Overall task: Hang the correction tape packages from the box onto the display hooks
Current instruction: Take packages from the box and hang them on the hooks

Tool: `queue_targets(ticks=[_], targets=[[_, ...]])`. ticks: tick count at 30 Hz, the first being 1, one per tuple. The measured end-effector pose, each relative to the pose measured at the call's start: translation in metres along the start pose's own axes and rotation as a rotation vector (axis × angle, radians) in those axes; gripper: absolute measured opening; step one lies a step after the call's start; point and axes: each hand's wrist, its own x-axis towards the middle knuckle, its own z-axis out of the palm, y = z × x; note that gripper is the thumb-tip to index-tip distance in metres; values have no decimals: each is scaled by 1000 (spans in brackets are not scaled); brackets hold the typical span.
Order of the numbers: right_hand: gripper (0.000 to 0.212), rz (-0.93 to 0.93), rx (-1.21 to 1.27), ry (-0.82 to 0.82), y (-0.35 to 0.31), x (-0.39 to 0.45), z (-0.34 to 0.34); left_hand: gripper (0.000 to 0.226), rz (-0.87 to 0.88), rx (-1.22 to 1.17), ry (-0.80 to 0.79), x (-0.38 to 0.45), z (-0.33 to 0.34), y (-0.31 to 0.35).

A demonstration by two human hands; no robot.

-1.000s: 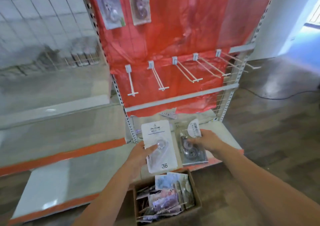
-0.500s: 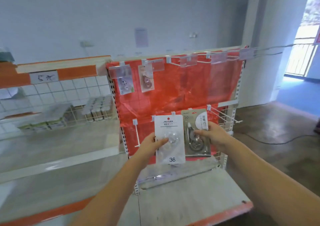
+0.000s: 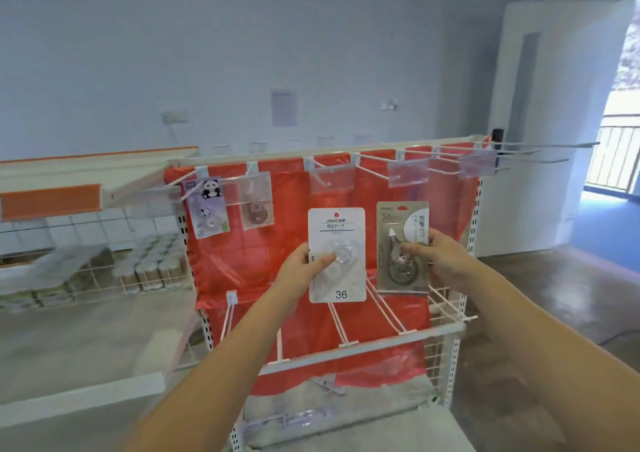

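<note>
The white package (image 3: 336, 254) reads "36" (bottom edge); the grey package (image 3: 402, 243) shows "30" up top.

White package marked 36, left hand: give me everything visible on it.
The white package is a tall rounded-corner card, apparently paper, with a red dot near the top, dark printed lines of text below it, and "36" at the bottom. A clear plastic blister with a round correction tape inside sits mid-card. It is held upright, face to the camera, in front of the red backing, not on any hook. The left hand pinches its left edge, thumb on the blister. It stands beside, apart from, the grey package.
</note>
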Motion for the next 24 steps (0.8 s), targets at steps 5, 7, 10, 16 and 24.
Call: queue_targets(ticks=[5,7,10,16,24], targets=[[25,-22,-29,-72,-14,38,-22,37,48,-78,48,27,17,10],[26,-40,-34,-84,-17,51,-24,38,47,-106,91,31,18,11],[22,-69,-41,-92,-21,64,-22,37,55,-141,156,35,17,13],[26,-126,-15,-101,-17,79,-23,21,95,-139,250,42,21,25],[20,-72,151,-87,-10,75,-35,9,88,-121,306,33,25,23]])
